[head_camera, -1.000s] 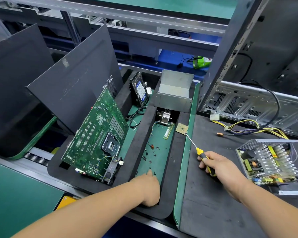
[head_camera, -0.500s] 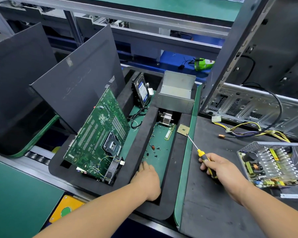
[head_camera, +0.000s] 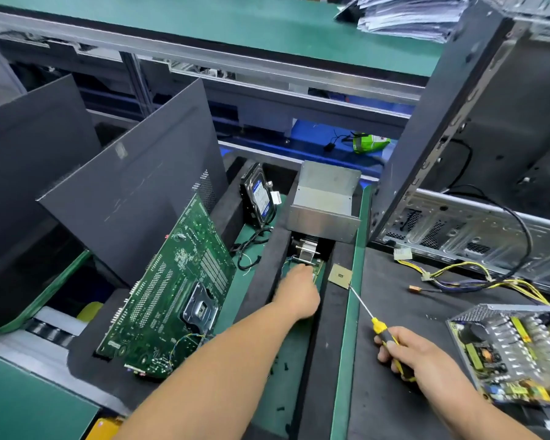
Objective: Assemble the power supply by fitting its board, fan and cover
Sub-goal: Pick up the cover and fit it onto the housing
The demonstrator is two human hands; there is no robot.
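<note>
The open power supply (head_camera: 515, 350), a metal case with its board and heatsink fins exposed, lies on the dark mat at the right. Its bent metal cover (head_camera: 324, 201) stands at the far end of the foam tray's narrow channel (head_camera: 327, 328). A small finned fan part (head_camera: 307, 247) sits just below the cover. My left hand (head_camera: 299, 292) reaches up the channel to that part; its fingertips are hidden. My right hand (head_camera: 407, 354) grips a yellow-handled screwdriver (head_camera: 367, 315) left of the power supply, tip pointing at a square chip (head_camera: 340, 276).
A green motherboard (head_camera: 178, 300) leans in the tray's left slot, with dark panels (head_camera: 131, 198) behind it and a hard drive (head_camera: 259, 196) beyond. Loose black screws (head_camera: 281, 366) lie in the channel. An open computer case (head_camera: 477, 173) with yellow cables (head_camera: 477, 279) stands at the right.
My left hand has moved from the near end of the channel, by the screws, up to the finned part under the cover. The right hand keeps holding the screwdriver.
</note>
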